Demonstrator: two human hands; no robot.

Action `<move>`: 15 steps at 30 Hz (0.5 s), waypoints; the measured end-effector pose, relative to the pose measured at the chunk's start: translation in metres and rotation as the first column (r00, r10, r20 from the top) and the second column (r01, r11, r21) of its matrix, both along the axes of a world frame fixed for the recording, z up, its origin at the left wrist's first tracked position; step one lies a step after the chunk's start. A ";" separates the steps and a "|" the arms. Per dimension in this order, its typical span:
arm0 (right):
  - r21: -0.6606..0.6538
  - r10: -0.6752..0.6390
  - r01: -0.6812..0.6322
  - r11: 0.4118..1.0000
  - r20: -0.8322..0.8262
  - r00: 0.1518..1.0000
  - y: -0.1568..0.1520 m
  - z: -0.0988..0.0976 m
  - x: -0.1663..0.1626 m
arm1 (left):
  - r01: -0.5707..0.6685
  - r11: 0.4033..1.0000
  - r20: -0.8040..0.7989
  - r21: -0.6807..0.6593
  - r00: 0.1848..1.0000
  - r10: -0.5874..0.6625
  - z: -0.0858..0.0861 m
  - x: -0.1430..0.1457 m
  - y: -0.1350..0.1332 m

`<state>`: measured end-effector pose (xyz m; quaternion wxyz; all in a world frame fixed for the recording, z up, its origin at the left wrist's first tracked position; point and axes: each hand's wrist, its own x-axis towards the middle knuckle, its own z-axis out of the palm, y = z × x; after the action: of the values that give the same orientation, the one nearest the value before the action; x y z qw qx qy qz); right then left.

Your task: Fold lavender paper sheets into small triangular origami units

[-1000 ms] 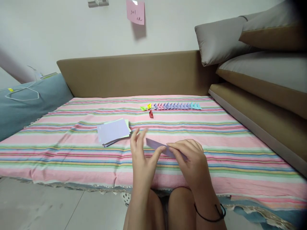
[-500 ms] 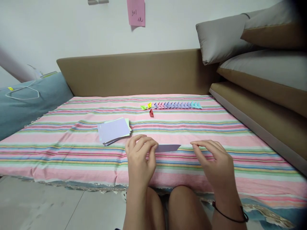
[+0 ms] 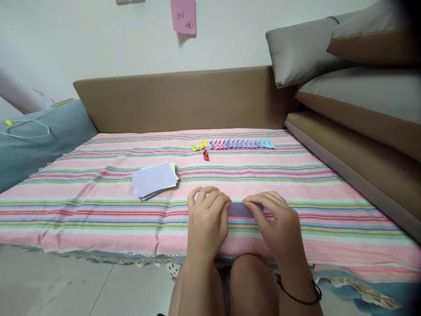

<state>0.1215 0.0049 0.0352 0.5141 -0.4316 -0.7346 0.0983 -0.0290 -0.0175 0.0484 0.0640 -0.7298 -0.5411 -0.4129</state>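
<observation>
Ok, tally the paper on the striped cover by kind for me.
Lilac folded paper, under left hand and right hand: 1
Stack of loose sheets: 1
Red folded piece: 1
Row of small folded pieces: 1 row, single pieces too small to count
Total: 4

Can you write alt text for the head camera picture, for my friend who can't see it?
The left hand and the right hand hold a folded lavender paper by its ends on a pink striped cloth. Behind it lie a stack of pastel paper sheets, a row of small folded paper pieces and one red folded piece.
</observation>
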 end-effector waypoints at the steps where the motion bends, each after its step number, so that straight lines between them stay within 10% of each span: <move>1: 0.009 -0.014 0.014 1.000 -0.007 1.000 0.000 0.000 0.001 | -0.011 1.000 -0.007 -0.009 1.000 0.010 0.001 -0.002 0.000; 7: 0.047 -0.087 0.091 0.995 -0.090 0.992 -0.002 0.002 0.010 | -0.188 0.982 0.012 0.018 0.982 0.188 -0.004 -0.026 0.002; 11: -0.141 -0.290 0.258 0.956 -0.314 0.904 -0.003 -0.001 0.012 | -0.330 0.942 0.351 -0.060 0.877 0.330 -0.012 -0.039 0.004; 15: -0.404 -0.399 0.170 0.899 -0.596 0.697 0.000 -0.006 0.001 | 0.170 0.951 0.862 -0.258 0.485 0.148 -0.010 -0.026 0.004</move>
<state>0.1222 0.0047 0.0294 0.6739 -0.5544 -0.3996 0.2806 -0.0554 -0.0139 0.0379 -0.3373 -0.4224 -0.5507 -0.6360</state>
